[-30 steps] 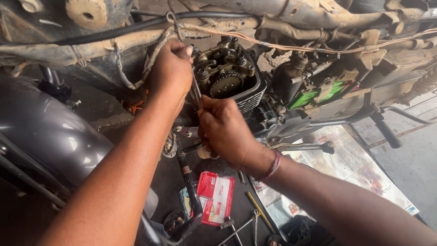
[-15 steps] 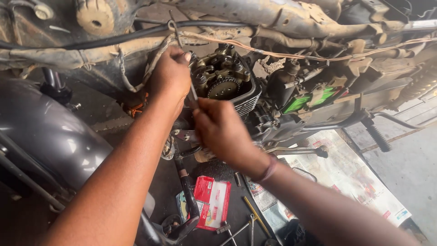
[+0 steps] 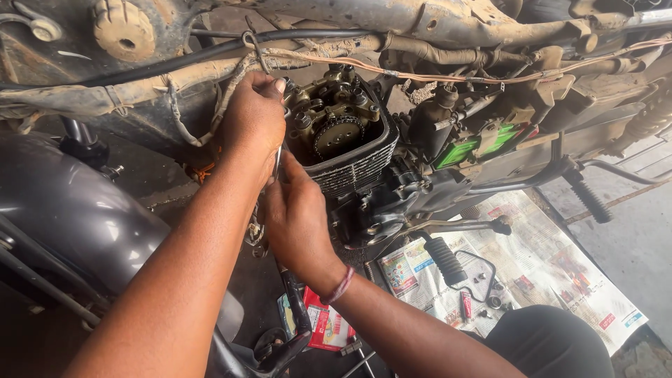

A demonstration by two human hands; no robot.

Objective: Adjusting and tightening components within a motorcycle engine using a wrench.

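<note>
Now the right hand (image 3: 297, 217) has been raised closer beneath the left hand (image 3: 253, 119), both closed on a thin metal tool (image 3: 277, 159). The open engine head (image 3: 343, 136) is seen just right of them.

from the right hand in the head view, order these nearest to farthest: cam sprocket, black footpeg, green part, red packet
From the right hand:
1. Cam sprocket, just above and to its right, in the open engine head.
2. Red packet, below the wrist on the floor; close to the sprocket's distance, so a near call.
3. Black footpeg, lower right over the newspaper.
4. Green part, far right on the engine.
</note>
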